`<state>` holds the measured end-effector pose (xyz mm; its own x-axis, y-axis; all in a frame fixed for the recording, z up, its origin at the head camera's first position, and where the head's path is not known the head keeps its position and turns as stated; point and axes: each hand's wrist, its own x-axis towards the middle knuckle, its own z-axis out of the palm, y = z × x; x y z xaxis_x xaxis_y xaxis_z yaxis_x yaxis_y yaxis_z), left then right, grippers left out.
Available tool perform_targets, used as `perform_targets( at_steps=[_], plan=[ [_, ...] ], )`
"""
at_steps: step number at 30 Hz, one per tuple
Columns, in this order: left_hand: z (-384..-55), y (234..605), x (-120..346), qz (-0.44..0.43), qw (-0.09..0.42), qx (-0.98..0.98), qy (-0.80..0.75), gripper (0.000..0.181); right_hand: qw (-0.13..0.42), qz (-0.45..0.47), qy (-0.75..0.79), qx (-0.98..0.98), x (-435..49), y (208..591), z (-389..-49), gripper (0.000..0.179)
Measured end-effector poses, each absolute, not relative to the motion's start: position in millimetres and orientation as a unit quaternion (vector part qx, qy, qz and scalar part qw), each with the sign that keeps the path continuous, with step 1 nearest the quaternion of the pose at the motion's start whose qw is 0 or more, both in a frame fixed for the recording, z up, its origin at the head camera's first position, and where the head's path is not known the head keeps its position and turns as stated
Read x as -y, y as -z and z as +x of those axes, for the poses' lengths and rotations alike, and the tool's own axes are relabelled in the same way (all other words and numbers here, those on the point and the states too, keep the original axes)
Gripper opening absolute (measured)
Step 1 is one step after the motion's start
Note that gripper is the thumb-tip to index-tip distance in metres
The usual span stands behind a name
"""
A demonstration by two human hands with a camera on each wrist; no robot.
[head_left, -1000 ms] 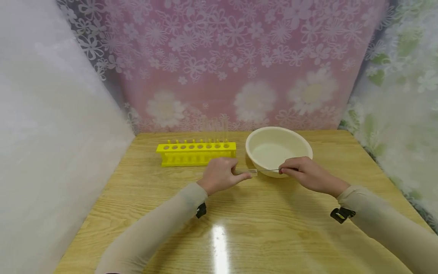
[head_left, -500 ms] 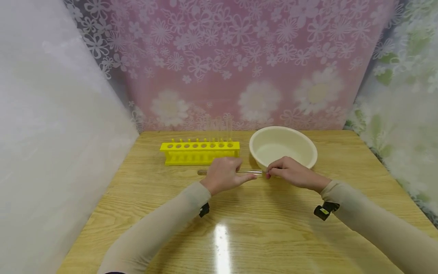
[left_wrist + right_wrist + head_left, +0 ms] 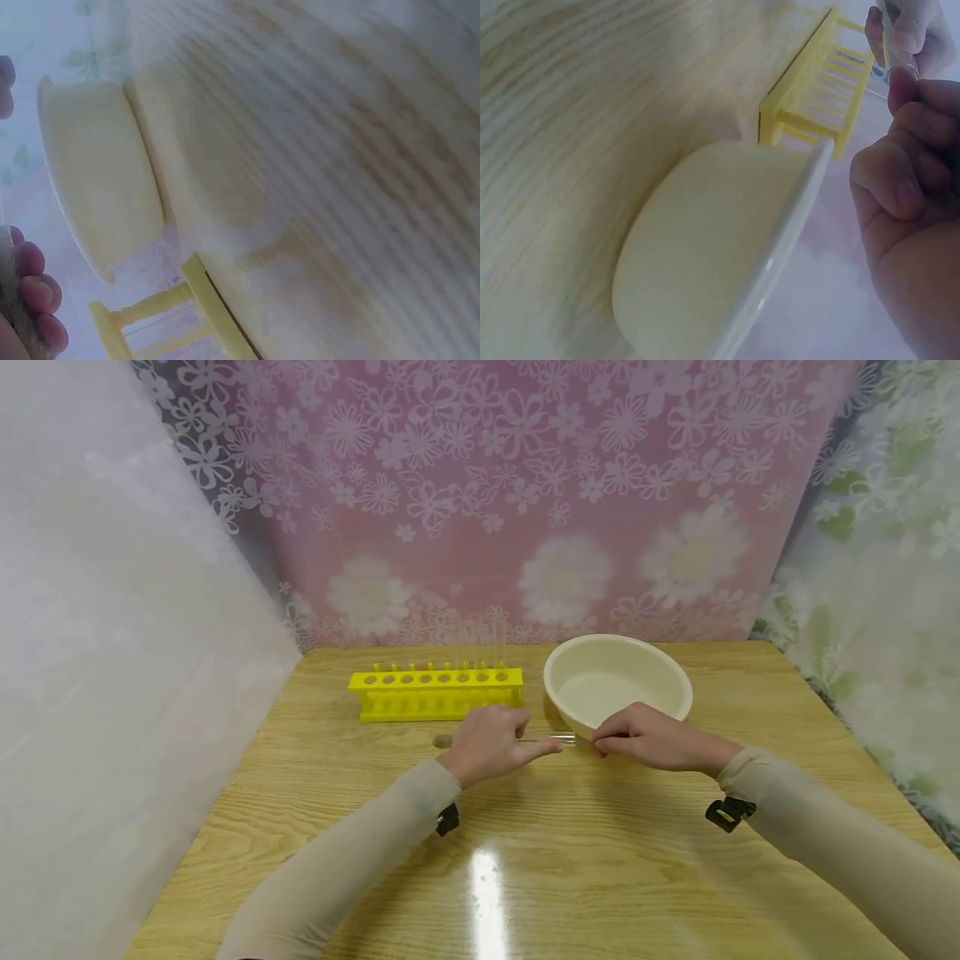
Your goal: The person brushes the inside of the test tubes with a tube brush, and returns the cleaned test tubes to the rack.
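Observation:
In the head view my left hand (image 3: 491, 745) grips a clear glass test tube (image 3: 567, 739) lying level, its mouth toward the right. A test tube brush (image 3: 443, 741) is inside it, its bristle head showing at the tube's far left end. Just right of the tube's mouth, my right hand (image 3: 667, 742) pinches the brush's handle between thumb and fingers, in front of a cream basin (image 3: 567, 710). The left wrist view shows fingertips (image 3: 41, 294) curled round the tube, with bristles seen through the glass. The middle of the tube is hidden behind the left hand.
A yellow test tube rack (image 3: 435, 687) stands behind the left hand. Several clear test tubes (image 3: 500, 647) are upright in its right-hand holes. The wooden table (image 3: 390, 860) ends at a pink floral curtain (image 3: 450, 485) at the back.
My right hand has moved left toward the tube's mouth, pushing the brush deeper, then drawn back slightly right. My left hand keeps its grip on the tube. The view has shifted slightly.

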<state>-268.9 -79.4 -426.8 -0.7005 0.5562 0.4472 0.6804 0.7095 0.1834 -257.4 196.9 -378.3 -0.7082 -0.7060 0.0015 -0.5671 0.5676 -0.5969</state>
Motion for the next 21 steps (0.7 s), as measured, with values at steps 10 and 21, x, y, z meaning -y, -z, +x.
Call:
perform_targets(
  at_steps=[10, 21],
  plan=[
    [-267, 422, 72, -0.346, 0.187, 0.903, 0.175, 0.059, 0.098, -0.398, 0.271, -0.871, -210, 368, -248, 0.022],
    [-266, 421, 66, -0.353, 0.178, 0.899, 0.187, 0.061, 0.096, -0.407, 0.275, -0.866, -223, 363, -242, 0.02]
  ],
)
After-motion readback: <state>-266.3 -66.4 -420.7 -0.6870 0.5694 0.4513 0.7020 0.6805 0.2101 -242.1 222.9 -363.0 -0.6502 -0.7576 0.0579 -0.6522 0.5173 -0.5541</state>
